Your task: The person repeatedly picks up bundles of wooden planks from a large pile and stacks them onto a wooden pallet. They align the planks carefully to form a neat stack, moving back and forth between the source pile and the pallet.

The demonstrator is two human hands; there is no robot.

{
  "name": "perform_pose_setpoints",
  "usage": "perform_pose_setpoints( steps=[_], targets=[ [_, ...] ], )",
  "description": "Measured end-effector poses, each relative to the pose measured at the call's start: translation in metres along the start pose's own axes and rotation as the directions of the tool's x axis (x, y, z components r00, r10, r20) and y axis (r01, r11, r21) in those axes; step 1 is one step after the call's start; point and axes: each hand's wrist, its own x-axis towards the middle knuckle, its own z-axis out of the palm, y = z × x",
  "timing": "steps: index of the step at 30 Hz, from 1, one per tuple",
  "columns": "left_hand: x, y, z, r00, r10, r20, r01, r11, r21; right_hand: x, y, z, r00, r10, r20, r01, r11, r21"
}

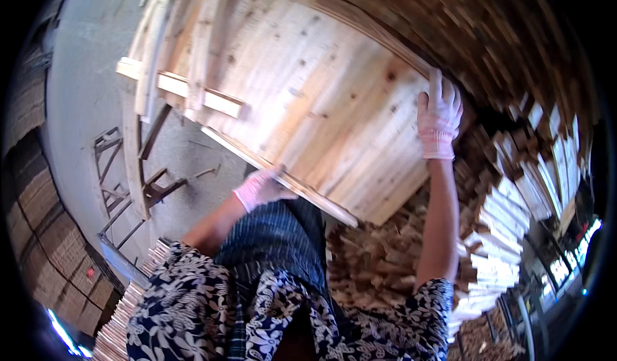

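Observation:
A broad panel of pale, knotty wooden boards (334, 113) lies tilted in front of me. A narrow wooden strip (321, 205) runs along its near edge. My left hand (262, 186), in a pinkish-white glove, is closed on that near edge, its fingertips partly hidden. At the panel's right corner, my right hand (441, 111) wears the same kind of glove. Its fingers stretch along the far edge with the thumb apart, touching the wood. Several loose wooden strips (204, 43) lie across the panel's left end.
Cut wood pieces (392, 252) are heaped below the panel at right, with more stacked wood (495, 33) rising behind. Wooden trestle legs (134, 162) and a small frame (110, 168) stand on the grey floor (83, 104) at left. Bundled wood stacks (58, 252) line the left side.

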Motion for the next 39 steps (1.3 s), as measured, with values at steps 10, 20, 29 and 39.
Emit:
perform_pose_setpoints(
  steps=[10,20,29,39],
  targets=[
    [-0.024,-0.029,-0.03,0.991,-0.03,-0.129,0.027,0.999,-0.03,0.104,-0.058,0.039,0.909,-0.203,0.363,0.21,0.977,0.022],
    [-0.01,0.005,0.024,0.996,-0.047,-0.073,0.043,0.997,-0.065,0.09,-0.05,0.034,0.89,-0.161,0.426,0.151,0.987,0.056],
    [-0.022,-0.05,-0.019,0.994,-0.087,-0.063,0.079,0.991,-0.112,0.096,-0.039,0.058,0.91,-0.077,0.408,0.063,0.997,0.048],
    [-0.022,-0.039,0.032,0.99,-0.1,-0.099,0.084,0.984,-0.155,0.002,-0.088,0.003,0.802,-0.594,0.061,0.553,0.7,-0.452]
  ],
)
